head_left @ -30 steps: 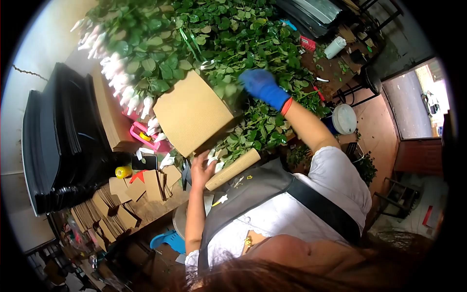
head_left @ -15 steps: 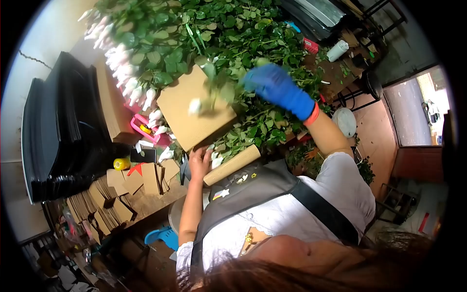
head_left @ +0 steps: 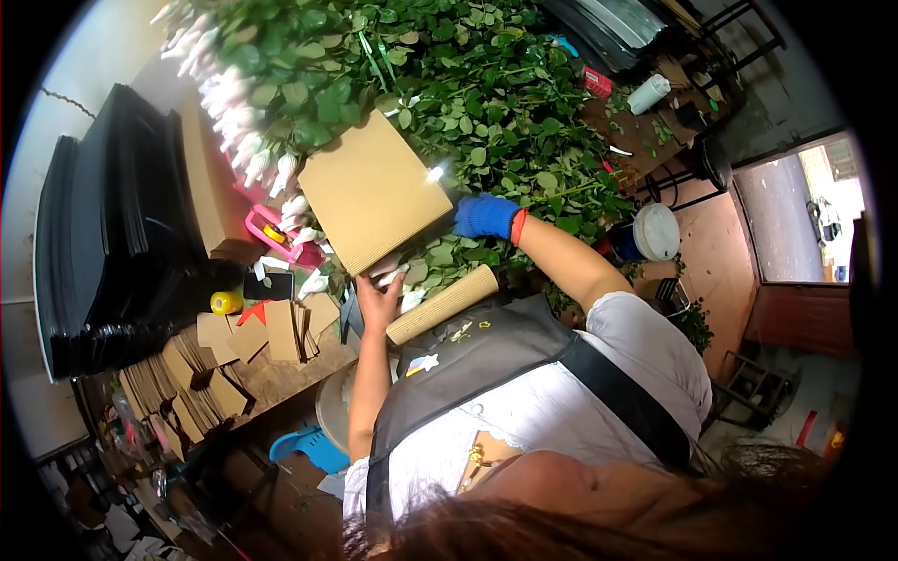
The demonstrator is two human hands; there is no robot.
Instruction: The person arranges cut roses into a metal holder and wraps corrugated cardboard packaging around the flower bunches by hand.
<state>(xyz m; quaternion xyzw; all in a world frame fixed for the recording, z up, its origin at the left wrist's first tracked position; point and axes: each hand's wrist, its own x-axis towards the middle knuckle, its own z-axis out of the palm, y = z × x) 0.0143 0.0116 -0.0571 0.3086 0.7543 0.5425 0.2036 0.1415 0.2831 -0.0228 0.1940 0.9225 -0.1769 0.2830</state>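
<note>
A square tan cardboard sheet [head_left: 374, 196] with corrugated edges lies tilted in front of the pile of leafy stems. My bare left hand [head_left: 378, 297] is closed at its lower corner, where white flower buds [head_left: 385, 269] show beside the thumb. My right hand [head_left: 488, 217], in a blue knitted glove, is beside the sheet's right edge. Its fingers are curled and partly hidden; what they hold, if anything, cannot be made out. Just below the hands rests a rolled piece of corrugated cardboard [head_left: 443, 305], close to my apron.
Leafy rose stems [head_left: 468, 103] cover the table, their white-wrapped buds [head_left: 229, 112] along the left. Small cardboard pieces [head_left: 281, 329], yellow tape [head_left: 224, 302] and a pink tape dispenser [head_left: 271, 231] are left. Black sheets [head_left: 122, 234] stand behind them. A white bucket [head_left: 657, 232] is right.
My right hand has moved down and toward me, to the cardboard sheet's right edge. The rose blurred in front of the sheet earlier no longer shows there. My left hand has stayed at the lower corner.
</note>
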